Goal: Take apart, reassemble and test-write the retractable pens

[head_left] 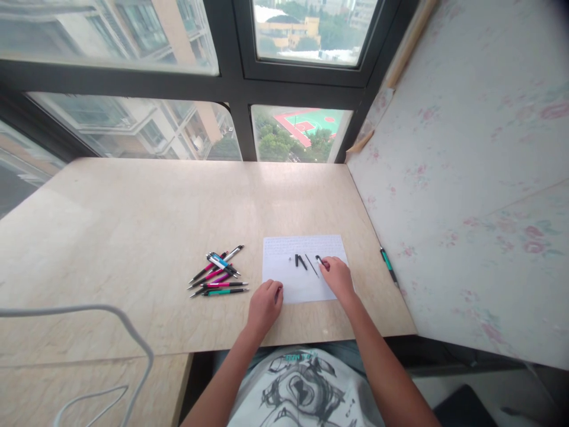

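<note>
A white sheet of paper (288, 279) lies on the beige table (133, 225) in front of me. On it rest small black pen parts (300, 261) and a thin refill (312, 265). My right hand (338, 277) rests on the sheet's right part, its fingers closed on a white pen barrel (319, 259) with a black tip. My left hand (265, 305) sits curled at the sheet's lower left edge, fingers bent under, with nothing showing in it. A pile of several coloured click pens (219, 274) lies left of the sheet.
A green pen (389, 267) lies along the table's right edge, against a floral panel (466, 178). Dark-framed windows (240, 89) stand behind the table. A white cable (111, 332) loops over the near left corner. The table's front edge is just below my wrists.
</note>
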`<action>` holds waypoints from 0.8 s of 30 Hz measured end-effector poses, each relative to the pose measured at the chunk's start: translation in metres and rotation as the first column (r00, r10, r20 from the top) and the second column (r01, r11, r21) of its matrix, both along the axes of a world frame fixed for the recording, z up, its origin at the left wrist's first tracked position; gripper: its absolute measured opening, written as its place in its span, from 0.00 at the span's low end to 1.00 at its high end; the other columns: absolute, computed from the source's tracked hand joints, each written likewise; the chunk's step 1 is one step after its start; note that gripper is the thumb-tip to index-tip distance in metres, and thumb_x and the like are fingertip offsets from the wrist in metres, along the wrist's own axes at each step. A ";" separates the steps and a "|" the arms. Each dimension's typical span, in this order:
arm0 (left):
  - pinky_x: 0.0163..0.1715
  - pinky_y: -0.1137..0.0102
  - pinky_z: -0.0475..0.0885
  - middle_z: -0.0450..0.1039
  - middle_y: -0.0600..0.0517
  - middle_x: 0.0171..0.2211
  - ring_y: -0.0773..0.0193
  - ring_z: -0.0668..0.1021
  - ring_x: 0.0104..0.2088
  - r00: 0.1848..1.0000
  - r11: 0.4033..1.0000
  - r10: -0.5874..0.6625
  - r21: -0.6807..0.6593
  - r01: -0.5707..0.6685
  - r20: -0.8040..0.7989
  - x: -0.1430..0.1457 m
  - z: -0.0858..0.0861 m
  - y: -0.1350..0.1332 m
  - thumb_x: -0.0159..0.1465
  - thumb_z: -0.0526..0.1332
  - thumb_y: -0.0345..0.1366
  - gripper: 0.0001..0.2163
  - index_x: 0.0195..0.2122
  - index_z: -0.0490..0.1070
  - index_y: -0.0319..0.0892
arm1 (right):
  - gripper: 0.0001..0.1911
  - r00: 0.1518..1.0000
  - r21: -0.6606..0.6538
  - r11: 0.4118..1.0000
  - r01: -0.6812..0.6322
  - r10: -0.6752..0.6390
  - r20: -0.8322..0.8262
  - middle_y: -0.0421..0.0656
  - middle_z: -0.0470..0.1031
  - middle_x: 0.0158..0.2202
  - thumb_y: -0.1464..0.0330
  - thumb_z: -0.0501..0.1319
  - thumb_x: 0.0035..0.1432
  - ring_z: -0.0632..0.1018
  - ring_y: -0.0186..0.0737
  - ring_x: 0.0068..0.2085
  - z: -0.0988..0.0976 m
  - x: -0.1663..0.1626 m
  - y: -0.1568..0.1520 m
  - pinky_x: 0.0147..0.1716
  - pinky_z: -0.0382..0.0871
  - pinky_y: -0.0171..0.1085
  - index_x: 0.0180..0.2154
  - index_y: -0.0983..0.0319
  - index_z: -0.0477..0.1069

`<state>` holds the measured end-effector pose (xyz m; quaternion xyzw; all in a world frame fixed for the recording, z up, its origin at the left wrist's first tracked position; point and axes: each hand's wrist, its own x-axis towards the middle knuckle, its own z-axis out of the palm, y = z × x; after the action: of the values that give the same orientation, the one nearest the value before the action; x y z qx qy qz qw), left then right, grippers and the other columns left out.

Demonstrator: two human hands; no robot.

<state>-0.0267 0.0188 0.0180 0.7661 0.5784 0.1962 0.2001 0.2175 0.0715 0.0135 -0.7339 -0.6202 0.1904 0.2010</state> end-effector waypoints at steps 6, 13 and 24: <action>0.35 0.66 0.66 0.72 0.50 0.32 0.59 0.74 0.35 0.999 0.997 -0.017 0.074 0.020 -0.033 -0.001 -0.010 -0.002 0.66 0.52 0.32 0.07 0.36 0.70 0.44 | 0.09 0.999 0.001 1.000 0.017 -0.017 -0.028 0.44 0.80 0.34 0.67 0.59 0.57 0.78 0.40 0.34 -0.002 0.003 -0.001 0.34 0.65 0.35 0.36 0.60 0.77; 0.35 0.67 0.66 0.71 0.50 0.32 0.59 0.74 0.35 0.999 0.997 -0.029 0.075 0.031 -0.032 -0.002 -0.011 -0.002 0.66 0.52 0.32 0.07 0.36 0.69 0.44 | 0.11 0.999 0.028 1.000 0.008 -0.007 -0.035 0.46 0.80 0.33 0.68 0.56 0.58 0.77 0.40 0.34 -0.004 0.003 0.004 0.34 0.64 0.34 0.33 0.61 0.77; 0.35 0.67 0.67 0.72 0.50 0.33 0.60 0.75 0.35 0.999 0.997 -0.030 0.068 0.027 0.029 -0.004 -0.011 -0.003 0.66 0.53 0.33 0.07 0.36 0.70 0.45 | 0.15 0.991 0.104 0.987 0.124 -0.119 -0.058 0.45 0.79 0.30 0.64 0.53 0.58 0.75 0.40 0.29 -0.003 0.024 -0.023 0.32 0.64 0.35 0.32 0.61 0.77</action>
<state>-0.0305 0.0160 0.0074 0.7776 0.5573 0.2245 0.1855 0.2420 0.0489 0.0101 -0.7533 -0.5783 0.1631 0.2673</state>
